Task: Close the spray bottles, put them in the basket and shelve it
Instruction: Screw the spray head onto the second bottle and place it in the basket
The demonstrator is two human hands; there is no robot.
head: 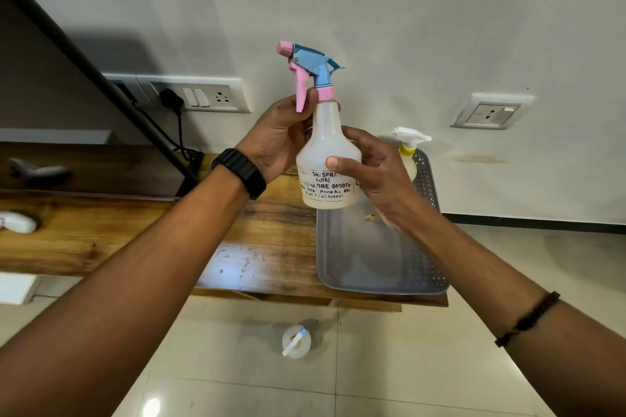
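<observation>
Wooden table (271, 247): left hand (276, 139) and right hand (376, 176) both grip the raised bottle (327, 152), label partly thumb-covered; right hand half hides the basket (379, 261) and a second bottle (408, 152) behind it.

A translucent white spray bottle (328, 159) with a pink-and-blue trigger head stands upright at frame centre, above the grey perforated basket (425, 247) at centre right, in which a second bottle (408, 156) with a white-and-yellow head stands upright at the far end.
</observation>
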